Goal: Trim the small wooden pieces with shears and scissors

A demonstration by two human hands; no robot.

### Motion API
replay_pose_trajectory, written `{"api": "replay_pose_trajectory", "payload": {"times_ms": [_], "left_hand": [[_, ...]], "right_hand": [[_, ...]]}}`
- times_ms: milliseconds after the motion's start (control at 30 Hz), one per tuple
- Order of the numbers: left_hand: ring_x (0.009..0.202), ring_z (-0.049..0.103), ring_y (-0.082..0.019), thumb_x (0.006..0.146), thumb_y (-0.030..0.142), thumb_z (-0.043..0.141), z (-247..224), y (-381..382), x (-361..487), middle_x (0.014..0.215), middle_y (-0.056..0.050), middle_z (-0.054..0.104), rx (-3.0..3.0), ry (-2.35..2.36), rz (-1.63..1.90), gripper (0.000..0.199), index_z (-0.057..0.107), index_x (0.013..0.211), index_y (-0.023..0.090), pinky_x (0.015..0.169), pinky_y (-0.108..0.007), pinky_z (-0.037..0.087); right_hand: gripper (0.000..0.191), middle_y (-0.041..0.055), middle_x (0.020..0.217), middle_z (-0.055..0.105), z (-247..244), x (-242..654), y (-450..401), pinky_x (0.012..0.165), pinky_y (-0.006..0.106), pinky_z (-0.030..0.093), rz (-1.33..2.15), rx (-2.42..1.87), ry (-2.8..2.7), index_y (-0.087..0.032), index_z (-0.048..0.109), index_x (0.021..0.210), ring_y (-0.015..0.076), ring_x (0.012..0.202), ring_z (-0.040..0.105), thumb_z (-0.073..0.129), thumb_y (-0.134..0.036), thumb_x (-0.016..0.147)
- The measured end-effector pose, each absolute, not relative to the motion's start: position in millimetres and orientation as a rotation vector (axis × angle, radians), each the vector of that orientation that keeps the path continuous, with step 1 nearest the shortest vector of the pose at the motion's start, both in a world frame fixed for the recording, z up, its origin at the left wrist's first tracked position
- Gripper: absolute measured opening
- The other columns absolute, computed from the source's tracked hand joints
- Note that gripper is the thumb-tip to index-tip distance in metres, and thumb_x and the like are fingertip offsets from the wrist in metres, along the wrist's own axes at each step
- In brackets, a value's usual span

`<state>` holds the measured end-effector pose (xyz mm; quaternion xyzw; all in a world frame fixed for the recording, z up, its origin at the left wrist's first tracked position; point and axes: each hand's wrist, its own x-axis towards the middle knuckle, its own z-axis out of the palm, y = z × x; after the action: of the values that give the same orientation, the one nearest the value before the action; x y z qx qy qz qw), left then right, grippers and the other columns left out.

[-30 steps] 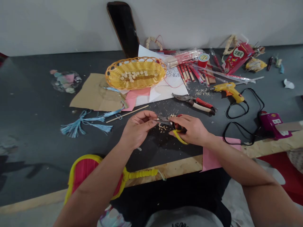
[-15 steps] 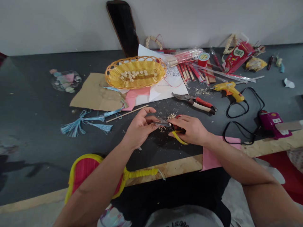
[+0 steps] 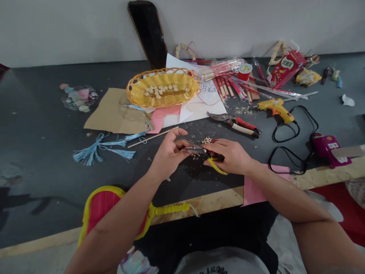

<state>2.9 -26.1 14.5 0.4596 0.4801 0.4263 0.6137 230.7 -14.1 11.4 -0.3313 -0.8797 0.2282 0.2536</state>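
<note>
My right hand (image 3: 228, 156) grips a pair of scissors (image 3: 213, 163) with yellow and red on the handles, its blades pointing left. My left hand (image 3: 171, 152) is closed in a pinch of thumb and fingers at the blade tips; whatever sits between them is too small to make out. Under and behind the scissors lie small pale cut pieces (image 3: 207, 140) on the dark table. A thin wooden stick (image 3: 154, 137) rests just beyond my left hand, beside a light blue tassel (image 3: 98, 149). Pruning shears (image 3: 235, 124) with red and white handles lie behind my right hand.
A yellow woven basket (image 3: 162, 99) holding pale bits stands on papers at the back. To the right are a yellow glue gun (image 3: 276, 108), its black cord and a purple box (image 3: 330, 150). A red and yellow fan-like piece (image 3: 104, 205) lies at the front edge under my left forearm.
Almost nothing differs. Both hands stay in place, with only a slight shift of the scissors' handles and my right fingers.
</note>
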Motion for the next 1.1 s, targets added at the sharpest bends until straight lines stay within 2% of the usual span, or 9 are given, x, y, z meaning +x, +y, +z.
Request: {"api": "replay_pose_trajectory", "payload": {"times_ms": [300, 467, 767, 933, 1100], "left_hand": [[0.064, 0.064, -0.01, 0.068, 0.026, 0.083, 11, -27, 5, 0.076, 0.004, 0.066, 1.08, 1.148, 1.072, 0.054, 0.044, 0.105, 0.023, 0.056, -0.019, 0.044], [0.061, 0.064, -0.01, 0.069, 0.028, 0.084, 9, -29, 6, 0.075, 0.005, 0.066, 1.082, 1.149, 1.103, 0.052, 0.044, 0.104, 0.023, 0.051, -0.018, 0.042], [0.071, 0.07, -0.014, 0.07, 0.029, 0.084, 10, -27, 6, 0.076, 0.003, 0.069, 1.033, 1.101, 1.165, 0.05, 0.048, 0.103, 0.023, 0.06, -0.02, 0.051], [0.069, 0.07, -0.013, 0.065, 0.023, 0.085, 14, -27, 7, 0.075, 0.004, 0.068, 1.035, 1.09, 1.184, 0.053, 0.048, 0.103, 0.022, 0.062, -0.021, 0.054], [0.073, 0.071, -0.014, 0.065, 0.018, 0.082, 15, -27, 8, 0.073, 0.005, 0.067, 1.071, 1.104, 1.204, 0.051, 0.048, 0.103, 0.023, 0.065, -0.023, 0.056]], "right_hand": [[0.037, 0.005, 0.084, 0.07, 8, 231, -14, 0.07, 0.024, 0.049, 0.56, -0.866, -2.411, -0.017, 0.066, 0.119, 0.015, 0.075, 0.064, 0.068, -0.039, 0.089], [0.034, 0.0047, 0.086, 0.071, 2, 233, -13, 0.072, 0.025, 0.049, 0.497, -0.907, -2.45, -0.019, 0.066, 0.121, 0.0154, 0.077, 0.065, 0.066, -0.034, 0.091], [0.037, 0.0045, 0.08, 0.069, 8, 229, -15, 0.073, 0.028, 0.052, 0.494, -0.922, -2.297, -0.017, 0.065, 0.117, 0.0166, 0.075, 0.064, 0.064, -0.043, 0.091], [0.039, 0.0089, 0.092, 0.072, 11, 225, -18, 0.083, 0.033, 0.054, 0.437, -0.91, -2.32, -0.016, 0.065, 0.117, 0.0213, 0.088, 0.066, 0.066, -0.044, 0.089], [0.038, 0.0092, 0.094, 0.073, 9, 224, -19, 0.083, 0.034, 0.055, 0.341, -0.919, -2.36, -0.015, 0.065, 0.117, 0.0219, 0.088, 0.066, 0.067, -0.041, 0.089]]}}
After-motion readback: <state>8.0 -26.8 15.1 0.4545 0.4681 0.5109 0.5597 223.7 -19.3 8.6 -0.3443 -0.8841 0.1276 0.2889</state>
